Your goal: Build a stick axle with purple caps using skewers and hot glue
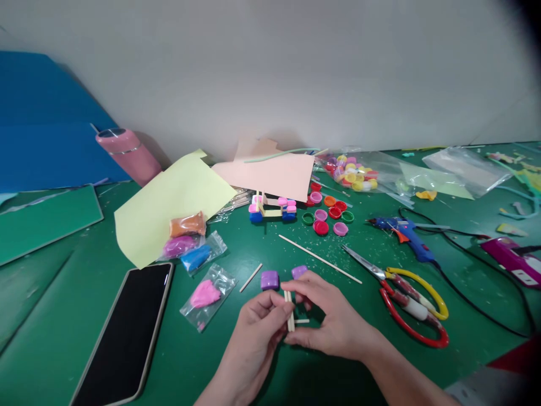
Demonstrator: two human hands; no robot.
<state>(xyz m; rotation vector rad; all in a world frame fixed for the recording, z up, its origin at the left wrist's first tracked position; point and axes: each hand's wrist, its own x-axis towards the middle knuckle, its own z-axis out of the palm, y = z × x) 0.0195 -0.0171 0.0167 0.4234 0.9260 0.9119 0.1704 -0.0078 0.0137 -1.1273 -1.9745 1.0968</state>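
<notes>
Short pale wooden sticks (290,318), bunched side by side, stand between my two hands near the front of the green table. My left hand (262,324) pinches them with the thumb across their face. From the other side, my right hand (325,316) grips their top and bottom ends between finger and thumb. Another short stick (301,321) shows just beside the bunch. Two purple clay blocks (269,280) lie right behind my fingers. A short thin stick (251,277) rests to their left, and a longer stick (320,259) lies slantwise behind my right hand.
Scissors (406,304) and a blue glue gun (401,231) with its cord lie right. A phone (127,332) and bagged clay (205,294) lie left. Further back are a small stick-and-clay model (273,208), coloured caps (321,227), paper sheets (169,208) and a pink bottle (129,155).
</notes>
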